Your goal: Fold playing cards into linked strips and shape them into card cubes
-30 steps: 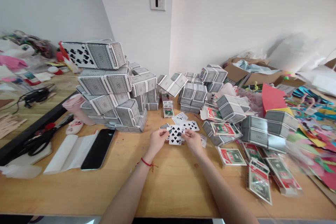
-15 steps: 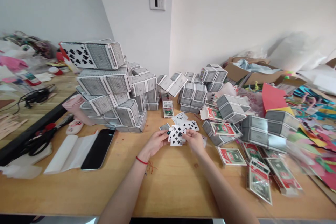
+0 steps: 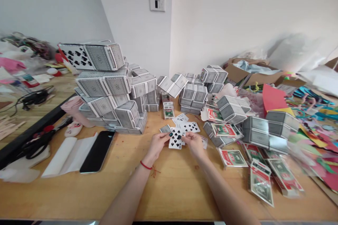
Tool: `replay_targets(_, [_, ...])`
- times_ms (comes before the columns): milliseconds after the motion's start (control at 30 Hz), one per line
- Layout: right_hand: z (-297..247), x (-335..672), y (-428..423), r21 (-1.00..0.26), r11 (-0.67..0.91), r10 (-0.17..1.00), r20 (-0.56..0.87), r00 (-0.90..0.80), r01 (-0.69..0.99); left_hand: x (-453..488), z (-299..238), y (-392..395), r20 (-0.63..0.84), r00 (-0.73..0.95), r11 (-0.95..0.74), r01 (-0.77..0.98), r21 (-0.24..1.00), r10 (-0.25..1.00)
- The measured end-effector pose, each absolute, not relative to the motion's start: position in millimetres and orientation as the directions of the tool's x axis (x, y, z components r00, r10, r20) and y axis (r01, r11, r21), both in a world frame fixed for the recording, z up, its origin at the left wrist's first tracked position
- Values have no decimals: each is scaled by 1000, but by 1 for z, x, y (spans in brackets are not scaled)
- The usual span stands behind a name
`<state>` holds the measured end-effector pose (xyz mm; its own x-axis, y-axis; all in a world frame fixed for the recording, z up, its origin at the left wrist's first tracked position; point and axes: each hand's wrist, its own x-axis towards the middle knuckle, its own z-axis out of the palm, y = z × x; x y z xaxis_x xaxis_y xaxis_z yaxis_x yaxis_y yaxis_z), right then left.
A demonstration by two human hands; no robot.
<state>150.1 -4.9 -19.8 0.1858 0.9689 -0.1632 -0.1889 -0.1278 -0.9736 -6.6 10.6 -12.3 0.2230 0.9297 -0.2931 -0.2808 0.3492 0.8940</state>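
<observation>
Between both hands is a spade playing card (image 3: 175, 142), face toward me, just above the table's middle. My left hand (image 3: 157, 144) pinches its left edge, a red string bracelet on the wrist. From the other side, my right hand (image 3: 194, 143) pinches near the card's right edge, apparently with another card under its fingers; how many cards it holds is hidden. Behind them several loose cards (image 3: 190, 126) lie face up, partly overlapping. A grey-backed card piece (image 3: 165, 128) lies beside my left fingers.
Blocks folded from grey-backed cards stand stacked at left (image 3: 104, 86) and right (image 3: 194, 93). Red-and-green card boxes (image 3: 232, 158) lie to the right. A black phone (image 3: 97, 152), a white paper roll (image 3: 62, 156) and black scissors (image 3: 39, 144) are on the left.
The spade card has tilted and shifted slightly left. My left hand has turned a little, its wrist moving right; both hands keep their pinch.
</observation>
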Motion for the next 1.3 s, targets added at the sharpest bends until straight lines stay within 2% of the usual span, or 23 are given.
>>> replay_targets(467, [-25,147,-6,-835,-275,931,-355,85,-476,-2,-7,7,-196,24,197,-54,979,980])
replay_targets(600, [-22,144,-8,-833,-261,923,-363,125,-487,2,-14,6,-51,-5,51,104,993,999])
replay_targets(733, [-19,140,-10,-842,-242,924,-352,151,-483,7,-21,3,149,-43,-130,295,947,988])
replay_targets(900, [-22,138,-10,-848,-223,933,-329,148,-480,10,-20,-2,244,-21,-213,420,882,970])
replay_targets(1000, [-21,139,-9,-837,-218,958,-282,53,-502,8,-17,-1,286,-23,-243,462,853,958])
replay_targets(1133, [-17,142,-7,-885,-203,979,-188,-76,-420,5,-17,2,332,-43,-262,521,812,942])
replay_targets(1300, [-18,143,-8,-984,-85,995,-91,31,-156,5,-24,-1,448,50,-379,621,686,892])
